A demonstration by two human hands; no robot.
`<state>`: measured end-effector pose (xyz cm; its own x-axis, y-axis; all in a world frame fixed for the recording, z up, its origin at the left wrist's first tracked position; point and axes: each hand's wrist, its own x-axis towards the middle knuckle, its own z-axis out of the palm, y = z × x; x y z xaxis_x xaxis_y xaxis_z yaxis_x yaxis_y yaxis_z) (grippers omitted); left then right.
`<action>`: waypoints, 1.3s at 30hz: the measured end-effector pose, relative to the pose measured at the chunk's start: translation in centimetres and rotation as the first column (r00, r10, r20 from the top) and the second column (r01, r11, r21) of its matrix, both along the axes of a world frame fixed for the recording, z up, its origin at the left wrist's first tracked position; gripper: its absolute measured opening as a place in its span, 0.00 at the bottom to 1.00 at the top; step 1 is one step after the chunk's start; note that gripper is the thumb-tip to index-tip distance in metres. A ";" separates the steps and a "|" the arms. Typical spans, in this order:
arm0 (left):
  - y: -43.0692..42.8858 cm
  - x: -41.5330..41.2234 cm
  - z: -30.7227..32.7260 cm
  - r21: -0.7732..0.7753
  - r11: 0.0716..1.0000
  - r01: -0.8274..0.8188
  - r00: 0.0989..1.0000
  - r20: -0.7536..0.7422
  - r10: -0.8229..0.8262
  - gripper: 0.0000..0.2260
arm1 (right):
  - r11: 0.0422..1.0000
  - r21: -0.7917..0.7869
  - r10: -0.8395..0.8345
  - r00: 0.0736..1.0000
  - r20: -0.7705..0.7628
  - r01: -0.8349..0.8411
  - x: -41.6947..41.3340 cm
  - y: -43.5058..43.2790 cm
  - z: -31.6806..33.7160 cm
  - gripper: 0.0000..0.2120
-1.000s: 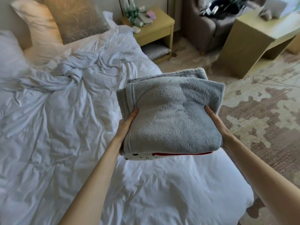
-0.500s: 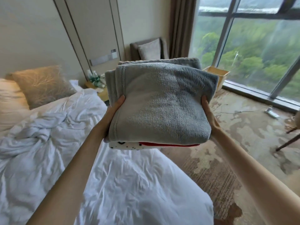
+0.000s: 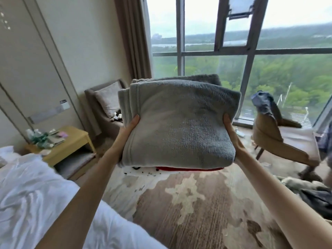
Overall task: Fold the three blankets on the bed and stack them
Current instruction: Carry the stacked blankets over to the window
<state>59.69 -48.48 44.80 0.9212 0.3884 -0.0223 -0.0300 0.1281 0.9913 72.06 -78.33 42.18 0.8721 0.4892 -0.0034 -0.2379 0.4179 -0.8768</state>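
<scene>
A stack of folded blankets hangs in the air in front of me, over the carpet beside the bed. The grey fleece blanket (image 3: 179,123) lies on top. Under it show the edge of a red blanket (image 3: 190,169) and a white blanket with black spots (image 3: 142,171). My left hand (image 3: 128,127) grips the stack's left side, thumb on top and fingers hidden underneath. My right hand (image 3: 230,132) grips the right side the same way. The bed (image 3: 36,203) with its white crumpled sheet is at the lower left.
A wooden nightstand (image 3: 71,142) with bottles and papers stands beside the bed. A brown armchair (image 3: 106,103) sits by the curtain, and a tan chair (image 3: 280,141) draped with clothes stands at the right before the large window. Patterned carpet (image 3: 197,212) lies below.
The view has swung right and up from the bed toward the window. The stack stays gripped in both hands and has travelled away from above the mattress.
</scene>
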 end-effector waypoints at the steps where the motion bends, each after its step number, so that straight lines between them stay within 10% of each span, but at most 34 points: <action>1: -2.0 1.7 0.6 0.021 0.999 0.039 0.999 0.016 -0.039 0.36 | 1.000 0.025 -0.002 1.000 0.002 0.002 1.5 -1.9 0.4 0.30; 16: -9.9 20.8 3.7 0.060 0.998 0.013 0.997 0.077 -0.018 0.43 | 0.982 0.065 -0.186 0.974 0.128 0.179 19.8 -10.5 4.0 0.28; 39: 18.8 64.1 -0.1 -0.024 0.995 0.098 0.994 0.053 -0.097 0.29 | 0.982 -0.139 -0.115 0.990 0.084 0.126 62.6 16.8 0.5 0.33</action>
<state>123.82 -29.64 44.74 0.9548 0.2968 0.0174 -0.0675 0.1593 0.9849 134.64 -61.51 42.64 0.9250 0.3800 0.0014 -0.1250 0.3077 -0.9432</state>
